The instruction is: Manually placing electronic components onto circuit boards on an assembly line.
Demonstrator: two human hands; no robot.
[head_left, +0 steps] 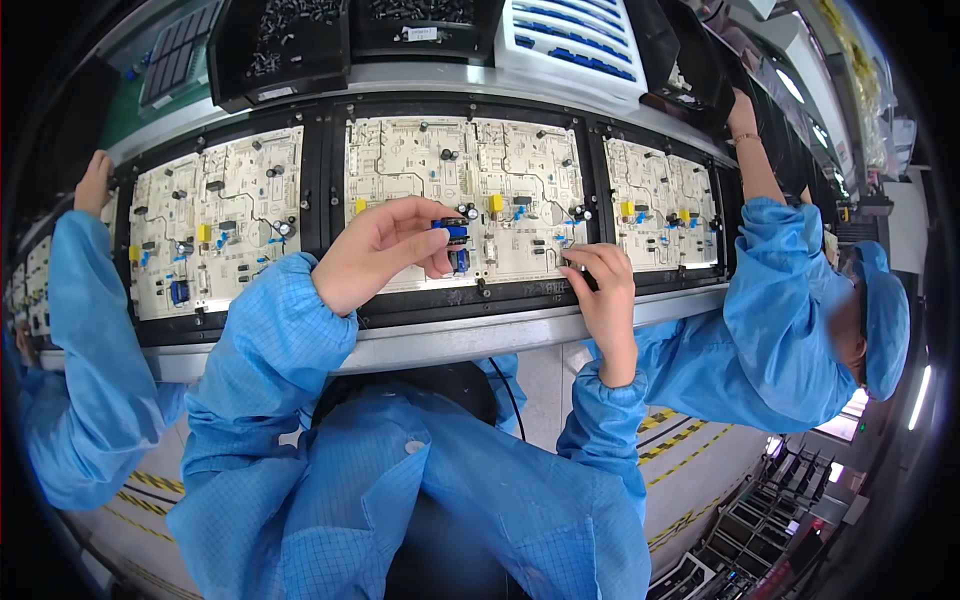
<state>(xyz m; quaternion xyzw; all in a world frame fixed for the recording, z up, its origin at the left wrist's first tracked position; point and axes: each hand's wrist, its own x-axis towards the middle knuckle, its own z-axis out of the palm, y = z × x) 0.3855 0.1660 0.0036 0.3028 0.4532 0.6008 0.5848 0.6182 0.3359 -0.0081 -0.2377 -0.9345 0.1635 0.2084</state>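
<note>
My left hand [385, 245] is closed on several small blue and black components [452, 231], held just above the middle circuit board [400, 155]. Another blue block [460, 262] shows beneath the fingers; whether it is held or sits on the board I cannot tell. Thumb and fingers of my right hand [605, 290] pinch together at the near edge of the same pale board. A tiny dark part seems to be between those fingertips, too small to name. Around both hands stand yellow block components [495, 203], round capacitors and small blue parts.
More populated boards lie in black frames to the left [250, 170] and right [660, 180]. Behind are black bins [280, 50] of small parts and a white rack [575, 40] of blue components. Co-workers' blue sleeves [85, 330] reach in from left and right [765, 250].
</note>
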